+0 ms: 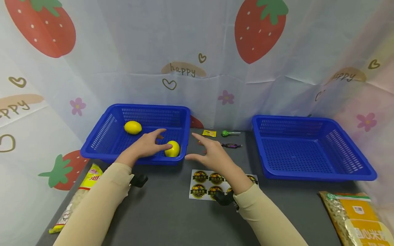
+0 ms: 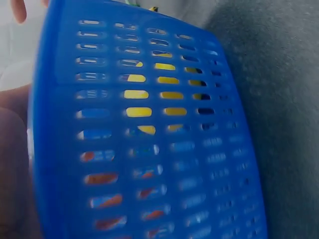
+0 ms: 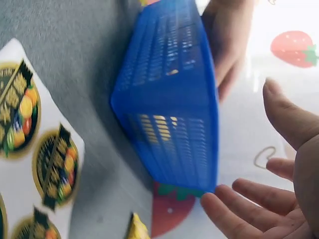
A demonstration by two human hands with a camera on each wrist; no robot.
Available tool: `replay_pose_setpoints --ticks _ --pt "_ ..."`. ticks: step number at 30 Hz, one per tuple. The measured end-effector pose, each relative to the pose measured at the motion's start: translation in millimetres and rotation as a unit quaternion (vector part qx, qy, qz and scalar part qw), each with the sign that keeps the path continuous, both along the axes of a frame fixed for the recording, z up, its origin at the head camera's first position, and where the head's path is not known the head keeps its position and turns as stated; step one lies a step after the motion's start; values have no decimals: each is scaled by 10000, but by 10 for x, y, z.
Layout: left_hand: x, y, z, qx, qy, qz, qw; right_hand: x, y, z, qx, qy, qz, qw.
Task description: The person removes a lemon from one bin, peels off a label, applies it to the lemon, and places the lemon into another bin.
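Observation:
Over the blue basket on the left (image 1: 154, 111), my left hand (image 1: 146, 145) reaches in with fingers spread and thumb extended. Its thumb tip overlaps a yellow lemon (image 1: 176, 150) in the basket's front right corner; whether they touch I cannot tell. Another lemon (image 1: 133, 127) lies at the back left of the same basket. My right hand (image 1: 212, 153) hovers just outside the basket's right edge, fingers apart and holding nothing. In the left wrist view, yellow from a lemon (image 2: 137, 94) shows through the slotted basket wall (image 2: 60, 149), which hides most of the hand.
A second blue basket (image 1: 317, 176) stands to the right. Between the baskets lie a yellow packet (image 1: 209, 133), a green lollipop (image 1: 226, 133) and a purple-wrapped candy (image 1: 232, 146). A sticker sheet (image 1: 194, 197) lies under my right forearm. Filled bags flank the table, left (image 1: 74, 201) and right (image 1: 357, 215).

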State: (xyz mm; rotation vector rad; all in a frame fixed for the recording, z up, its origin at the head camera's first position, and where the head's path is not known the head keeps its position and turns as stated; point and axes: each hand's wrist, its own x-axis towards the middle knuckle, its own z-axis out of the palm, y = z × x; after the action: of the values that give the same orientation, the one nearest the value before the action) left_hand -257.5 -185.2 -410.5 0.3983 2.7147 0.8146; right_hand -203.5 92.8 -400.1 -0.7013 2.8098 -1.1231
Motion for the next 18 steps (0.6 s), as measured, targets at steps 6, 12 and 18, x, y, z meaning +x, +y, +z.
replay_pose_setpoints --ticks 6,12,18 --pt "-76 76 -61 34 -508 -172 9986 -11 -197 -123 -212 -411 -76 9989" --pt "-127 121 -104 -182 -944 -466 9943 -12 -355 -258 -204 -859 -254 9958" --pt "-193 177 -154 -357 -688 -674 9947 7 -409 -319 -160 -741 -367 9964"
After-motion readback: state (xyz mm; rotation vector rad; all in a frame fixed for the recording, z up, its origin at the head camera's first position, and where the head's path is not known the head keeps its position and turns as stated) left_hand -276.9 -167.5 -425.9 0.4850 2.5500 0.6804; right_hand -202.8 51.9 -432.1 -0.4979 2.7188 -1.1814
